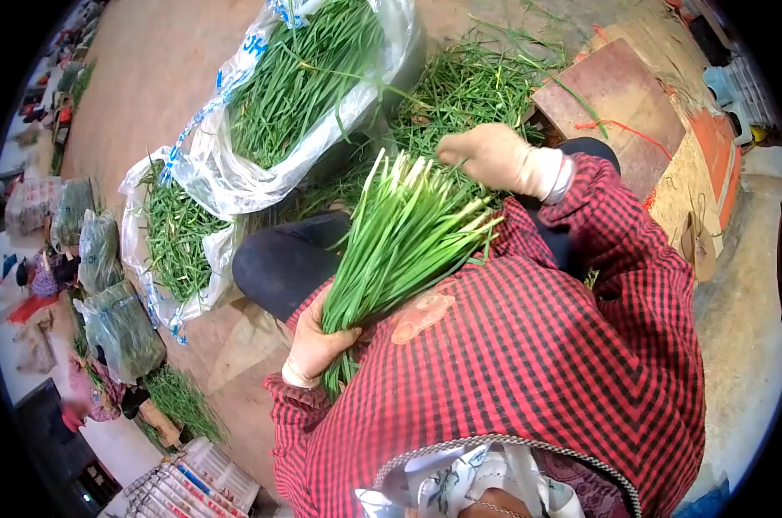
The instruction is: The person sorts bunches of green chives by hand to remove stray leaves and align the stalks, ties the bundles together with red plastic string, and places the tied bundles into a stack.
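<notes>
My left hand (317, 344), in a pale glove, is wrapped round the leafy lower part of a bunch of garlic chives (400, 237). The bunch slants across my lap, its pale cut ends fanned out up and to the right. Just beyond those ends is my right hand (493, 159), also gloved, with its fingers curled closed; what they pinch, if anything, is hidden. A red-and-black checked apron (512, 363) covers my lap beneath the bunch.
Ahead stands an open plastic bag (227, 177) full of chives, with a smaller bag (136, 186) beside it. Loose leaves (473, 86) are heaped near a brown board (620, 108). Packed bags (123, 332) and stacked crates (197, 483) line the left, where another person (89, 388) sits.
</notes>
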`<move>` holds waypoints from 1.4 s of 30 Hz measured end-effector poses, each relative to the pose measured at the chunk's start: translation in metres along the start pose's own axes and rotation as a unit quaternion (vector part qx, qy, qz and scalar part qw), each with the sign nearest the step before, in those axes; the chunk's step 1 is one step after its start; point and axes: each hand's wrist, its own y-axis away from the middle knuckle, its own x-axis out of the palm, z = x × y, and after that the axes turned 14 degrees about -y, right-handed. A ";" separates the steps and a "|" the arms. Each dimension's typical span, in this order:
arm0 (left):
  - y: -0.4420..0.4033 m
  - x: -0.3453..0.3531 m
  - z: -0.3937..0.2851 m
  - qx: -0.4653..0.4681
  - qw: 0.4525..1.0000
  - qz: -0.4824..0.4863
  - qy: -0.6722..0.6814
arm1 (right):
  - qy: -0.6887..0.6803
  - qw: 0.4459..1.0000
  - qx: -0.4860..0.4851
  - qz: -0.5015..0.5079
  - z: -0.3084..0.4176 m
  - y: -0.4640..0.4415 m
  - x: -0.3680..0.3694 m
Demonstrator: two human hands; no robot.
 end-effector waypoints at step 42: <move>-0.002 0.001 -0.023 -0.047 0.993 -0.031 0.102 | -0.181 0.949 0.088 -0.243 -0.061 0.004 -0.081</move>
